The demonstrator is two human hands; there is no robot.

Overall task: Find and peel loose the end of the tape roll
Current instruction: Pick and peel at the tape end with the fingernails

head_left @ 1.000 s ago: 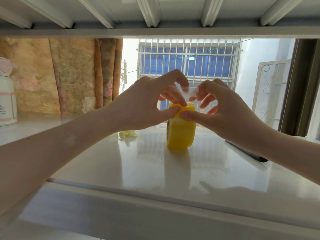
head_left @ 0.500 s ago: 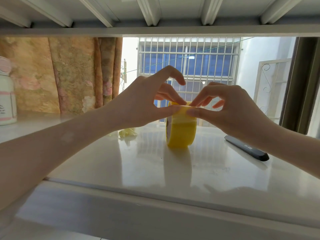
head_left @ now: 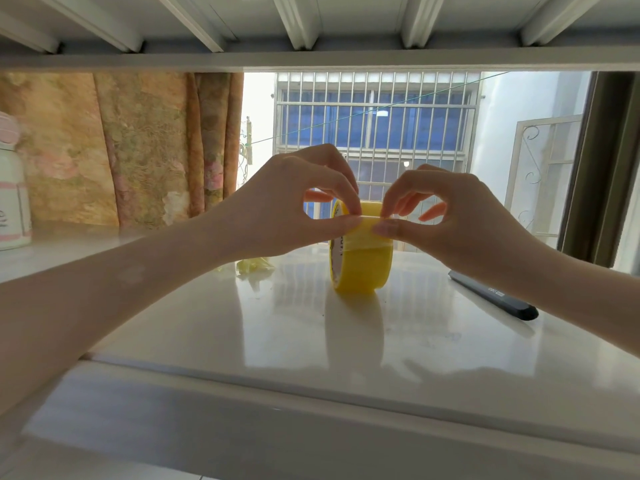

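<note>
1. both hands pinch at the top of the tape roll [head_left: 360, 261]: the left hand [head_left: 287, 209] has thumb and forefinger closed on the roll's upper left edge, and the right hand [head_left: 450, 216] has thumb and forefinger closed on its upper right.
2. the roll stands on edge on the glossy white shelf [head_left: 311, 341], near its middle, with a dark pen [head_left: 491, 294] lying to its right and a crumpled yellowish scrap [head_left: 254, 265] behind to its left.
3. step in hand looks like feeling for the end; a paler band across the upper face may be a lifted flap, but i cannot tell for sure.
4. next calls for a nail under that edge while the other hand steadies the roll.
5. both forearms reach in level, wrists slightly cocked, spare fingers curled clear.
</note>
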